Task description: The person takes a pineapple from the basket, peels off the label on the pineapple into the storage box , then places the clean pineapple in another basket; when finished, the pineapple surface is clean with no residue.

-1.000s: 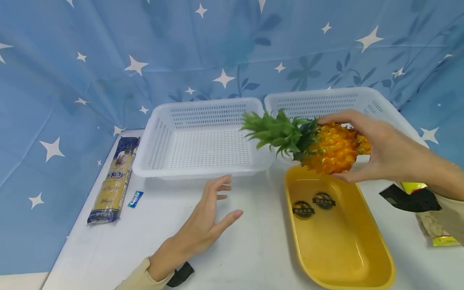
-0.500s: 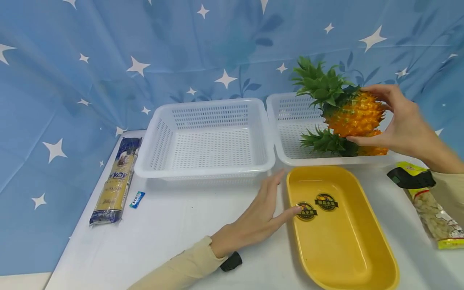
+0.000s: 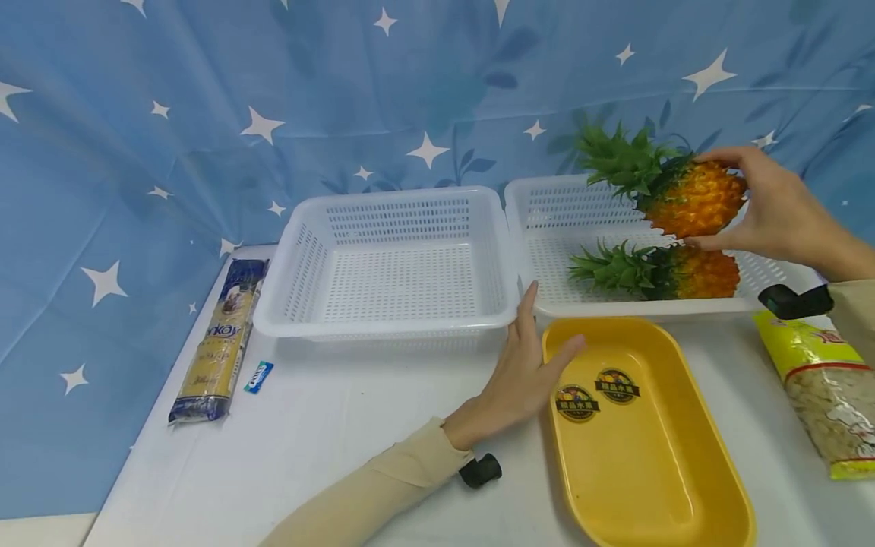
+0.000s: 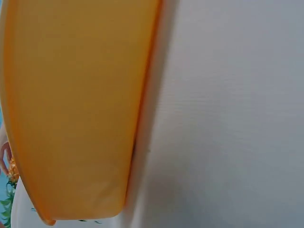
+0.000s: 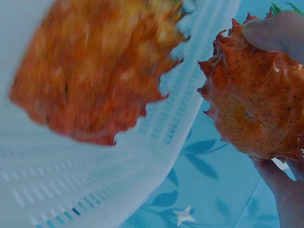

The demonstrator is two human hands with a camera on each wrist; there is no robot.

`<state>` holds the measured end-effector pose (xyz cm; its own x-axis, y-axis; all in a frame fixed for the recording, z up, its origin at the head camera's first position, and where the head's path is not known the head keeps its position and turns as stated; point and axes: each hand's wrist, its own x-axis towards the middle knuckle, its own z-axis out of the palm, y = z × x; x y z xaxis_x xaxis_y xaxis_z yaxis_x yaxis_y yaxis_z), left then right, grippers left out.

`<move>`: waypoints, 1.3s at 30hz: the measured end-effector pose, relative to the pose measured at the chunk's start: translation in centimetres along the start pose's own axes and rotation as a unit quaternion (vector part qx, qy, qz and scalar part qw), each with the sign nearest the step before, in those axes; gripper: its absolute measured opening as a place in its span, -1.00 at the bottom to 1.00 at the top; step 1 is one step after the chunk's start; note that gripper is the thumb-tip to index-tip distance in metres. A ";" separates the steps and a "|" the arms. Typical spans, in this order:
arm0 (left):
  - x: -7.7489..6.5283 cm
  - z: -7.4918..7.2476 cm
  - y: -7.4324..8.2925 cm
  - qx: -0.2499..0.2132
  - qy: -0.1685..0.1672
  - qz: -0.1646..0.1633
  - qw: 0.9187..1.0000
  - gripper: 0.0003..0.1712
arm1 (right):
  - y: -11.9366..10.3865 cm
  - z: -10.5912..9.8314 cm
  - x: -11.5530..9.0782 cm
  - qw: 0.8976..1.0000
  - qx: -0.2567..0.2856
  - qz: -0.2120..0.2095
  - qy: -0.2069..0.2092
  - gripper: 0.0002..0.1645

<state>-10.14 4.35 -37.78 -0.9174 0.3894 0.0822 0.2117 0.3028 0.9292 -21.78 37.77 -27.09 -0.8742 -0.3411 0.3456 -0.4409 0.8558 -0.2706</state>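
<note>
My right hand (image 3: 786,205) grips an orange pineapple (image 3: 696,199) by its body, its green crown pointing left, above the right white basket (image 3: 636,308). Inside that basket a second pineapple (image 3: 707,272) lies on its side. The right wrist view shows the spiky base of the held pineapple (image 5: 251,104) between thumb and fingers. My left hand (image 3: 513,376), fingers extended, is at the upper left rim of the yellow basin (image 3: 656,456), thumb over the rim; whether it touches is unclear. The left wrist view shows the basin's outer wall (image 4: 80,109).
A left white basket (image 3: 396,327) stands beside the right one. A pasta packet (image 3: 219,342) and a small blue-green packet (image 3: 258,377) lie at left on the white table (image 3: 307,456). A yellow-ended bag (image 3: 827,387) lies at right. A star-patterned curtain (image 3: 328,91) hangs behind.
My right hand has carried the pineapple right and up from over the basin to above the right basket. My left hand has moved right, to the basin's edge.
</note>
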 end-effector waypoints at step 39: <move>2.3 0.4 -0.4 -0.027 0.026 0.001 0.999 -0.15 | 4.1 1.9 5.4 0.964 -0.096 -0.032 -0.246 0.30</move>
<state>-12.24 5.43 -38.13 -0.9336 0.3437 0.1016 0.1964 0.2537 0.9471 -28.70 38.73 -28.03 -0.8577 -0.4990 -0.1238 -0.4932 0.8666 -0.0757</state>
